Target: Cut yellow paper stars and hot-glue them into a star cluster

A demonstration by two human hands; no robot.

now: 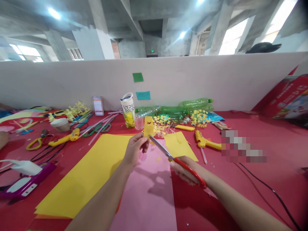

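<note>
My left hand (135, 148) pinches the lower end of a small piece of yellow paper (149, 123), which stands upright and has a cut-out hole near its top. In my right hand (184, 170) is a pair of scissors (161, 148) with red handles, the fingers wrapped round them. The blade tips reach the lower right edge of the paper piece; whether they are parted is hard to make out. Beneath both hands lies a pink sheet (151, 202). Large yellow sheets (84, 173) are on its left, and a smaller yellow sheet (181, 146) lies at its upper right.
Yellow paper stars (201, 118) stand in bunches before green plastic bottles (196, 103). Yellow glue guns (208, 144) (64, 138) lie on both sides. A purple power strip (29, 183) sits at left, and a black cable (267, 186) trails at right. Another person's hand (3, 139) shows at the left edge.
</note>
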